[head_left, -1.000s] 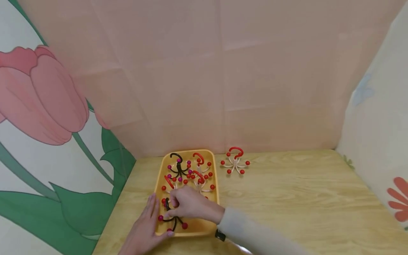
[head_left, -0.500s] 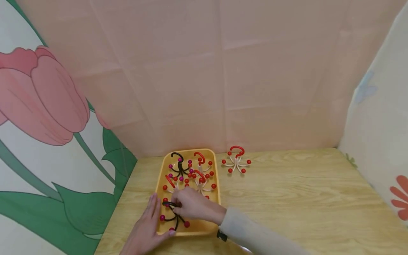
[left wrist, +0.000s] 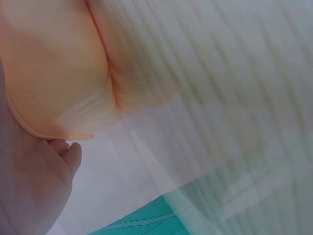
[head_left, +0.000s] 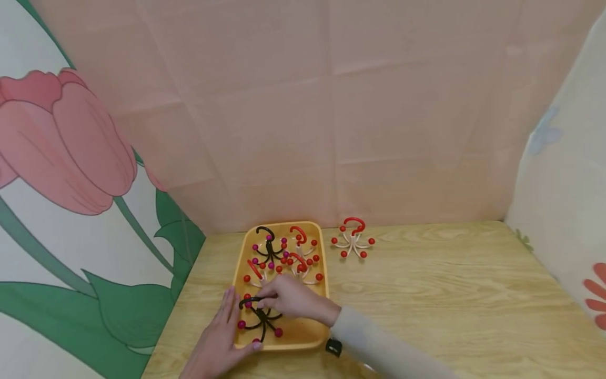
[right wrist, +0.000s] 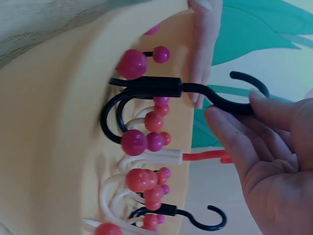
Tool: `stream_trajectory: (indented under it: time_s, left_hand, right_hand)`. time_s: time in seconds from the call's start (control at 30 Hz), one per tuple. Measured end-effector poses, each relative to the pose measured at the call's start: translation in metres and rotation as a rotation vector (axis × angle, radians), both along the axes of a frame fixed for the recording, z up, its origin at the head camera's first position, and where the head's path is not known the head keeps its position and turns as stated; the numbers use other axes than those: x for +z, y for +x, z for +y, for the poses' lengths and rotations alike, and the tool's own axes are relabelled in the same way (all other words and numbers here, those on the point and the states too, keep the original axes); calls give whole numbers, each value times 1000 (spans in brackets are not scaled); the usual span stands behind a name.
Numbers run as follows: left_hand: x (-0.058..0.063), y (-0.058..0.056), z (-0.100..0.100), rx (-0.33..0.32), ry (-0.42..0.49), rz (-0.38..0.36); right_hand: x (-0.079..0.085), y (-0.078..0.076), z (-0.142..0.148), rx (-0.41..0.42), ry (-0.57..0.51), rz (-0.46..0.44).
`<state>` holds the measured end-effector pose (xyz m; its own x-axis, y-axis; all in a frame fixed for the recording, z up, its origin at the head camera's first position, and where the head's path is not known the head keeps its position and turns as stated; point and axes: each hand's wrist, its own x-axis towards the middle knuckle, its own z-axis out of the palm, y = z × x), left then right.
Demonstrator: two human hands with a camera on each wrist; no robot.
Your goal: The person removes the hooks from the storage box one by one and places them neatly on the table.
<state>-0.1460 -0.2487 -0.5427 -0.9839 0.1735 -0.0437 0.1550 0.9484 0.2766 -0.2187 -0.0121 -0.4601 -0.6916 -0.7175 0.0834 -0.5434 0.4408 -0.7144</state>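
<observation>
Inside the yellow tray (head_left: 303, 334), near its front left corner, stands a black multi-arm hook (head_left: 261, 316) with magenta ball tips. My right hand (head_left: 295, 297) pinches its curved top between thumb and fingers; the right wrist view shows the grip on the black curve (right wrist: 239, 105) closely. The hook's bend points left in the head view. My left hand (head_left: 215, 334) lies along the tray's left side with fingers straight, its thumb at the front rim. Only part of that left hand (left wrist: 36, 181) appears in the left wrist view, against the tray wall.
Behind the right hand, the tray also holds another black hook (head_left: 269, 248) and several white hooks with red tops, such as the one at back right (head_left: 300, 243). One more white-and-red hook (head_left: 352, 240) stands on the wooden table (head_left: 426, 284), right of the tray.
The black hook's curved top has turned from upright to pointing left, with my right hand shifting slightly right. The left hand stays at the tray's side.
</observation>
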Motion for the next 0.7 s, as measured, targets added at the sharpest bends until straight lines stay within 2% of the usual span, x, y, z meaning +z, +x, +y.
stream_trajectory:
  time_s: [0.4,0.6,0.7]
  left_hand:
    - [-2,-3,1,11,-1,-31]
    - [-2,-2,2,25,-1,-43]
    - [-3,-2,2,29,-4,-26]
  right_hand:
    - [-9,-9,6,-24,-128,-92]
    - [2,-6,10,-29,-142,-87]
    - [10,-4,14,-37,-173,-77]
